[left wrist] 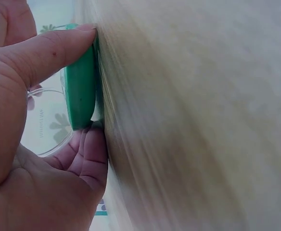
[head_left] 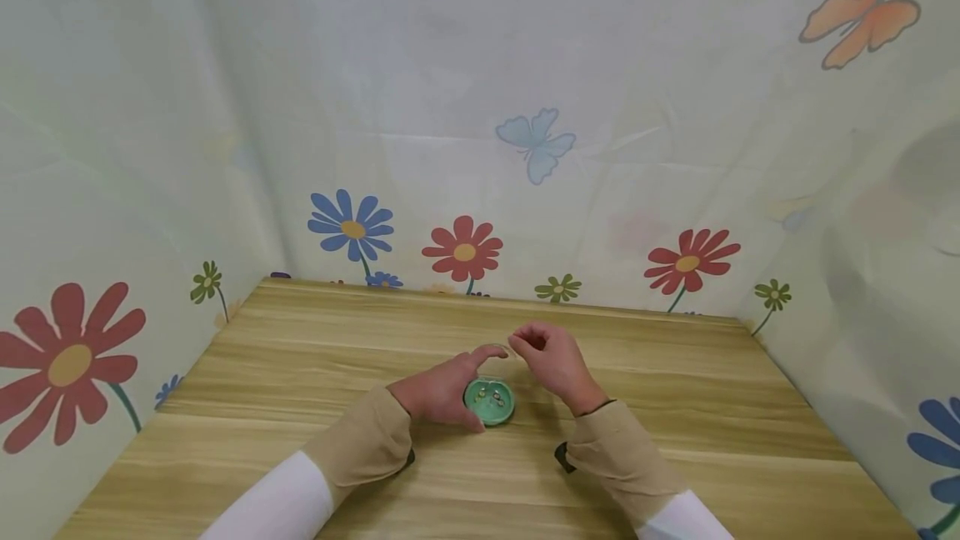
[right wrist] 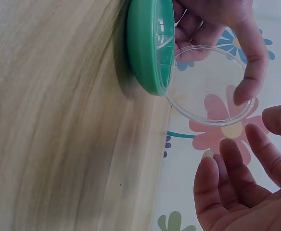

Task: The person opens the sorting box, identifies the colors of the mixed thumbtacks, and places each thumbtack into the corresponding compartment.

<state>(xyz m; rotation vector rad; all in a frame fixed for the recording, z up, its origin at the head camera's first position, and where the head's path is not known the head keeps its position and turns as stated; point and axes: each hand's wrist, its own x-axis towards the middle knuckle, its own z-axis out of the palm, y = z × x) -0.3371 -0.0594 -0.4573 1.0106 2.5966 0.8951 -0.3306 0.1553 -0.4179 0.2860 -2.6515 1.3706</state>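
Observation:
A small round green case (head_left: 491,418) with a hinged clear lid (right wrist: 212,121) stands on the table, its lid raised. Several tiny shiny gold and silver pieces (head_left: 497,397) lie inside. My left hand (head_left: 448,390) grips the case by its sides; in the left wrist view the thumb and lower fingers clasp the green body (left wrist: 81,91). Its index finger reaches up to the lid's rim in the right wrist view. Close beside that rim is my right hand (head_left: 553,363), its fingers bent. In the right wrist view a gap shows between thumb and index finger, with nothing seen in it.
The wood-grain table (head_left: 300,357) runs back to a white curtain (head_left: 420,107) printed with flowers and butterflies. More of this cloth closes off the left and right sides. Dark straps show at both sleeve cuffs.

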